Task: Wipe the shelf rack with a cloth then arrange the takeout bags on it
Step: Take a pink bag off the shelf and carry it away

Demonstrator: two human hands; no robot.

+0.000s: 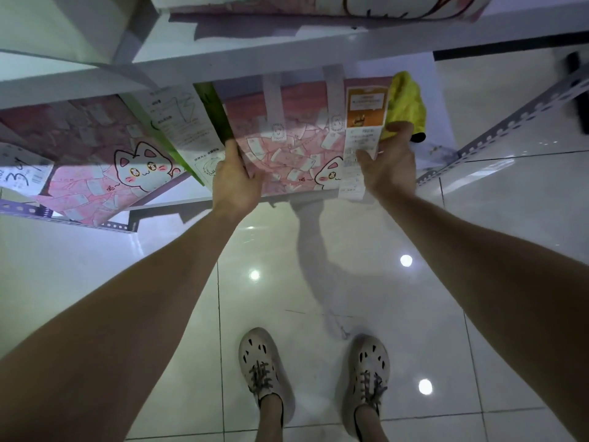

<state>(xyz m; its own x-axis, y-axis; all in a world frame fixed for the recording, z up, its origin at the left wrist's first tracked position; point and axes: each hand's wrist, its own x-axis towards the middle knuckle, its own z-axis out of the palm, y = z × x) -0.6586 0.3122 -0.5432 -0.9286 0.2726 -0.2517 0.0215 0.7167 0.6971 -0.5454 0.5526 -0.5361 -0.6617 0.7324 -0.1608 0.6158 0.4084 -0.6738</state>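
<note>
— Forearms (159, 298) stretch out above the shoes (264, 368) toward the low shelf (438, 106). What are the hands doing?

— Both hold one pink cat bag (287, 145) standing on that shelf. Left hand (237, 177) curls round its left edge, thumb on the front. Right hand (389, 161) clasps the right edge more loosely, thumb lying on the receipt (363, 135) stuck there.

— Why two hands?

— My guess is that a grip on each side keeps the wide, flat bag square while it is lined up, face outward.

— And the cloth (408, 103)?

— Yellow, bunched, on the shelf just right of the bag, close behind the right fingertips. Whether they touch it I cannot tell. Wiping looks finished on this level, and arranging seems to be the step in hand.

— Anything in the way?

— A green bag (178, 122) leans against the left side, with a second cat bag (95, 154) beyond it. An upper shelf (287, 49) sits low over the handles. On the right, the cloth and the rack's post (510, 119) leave little room.
</note>
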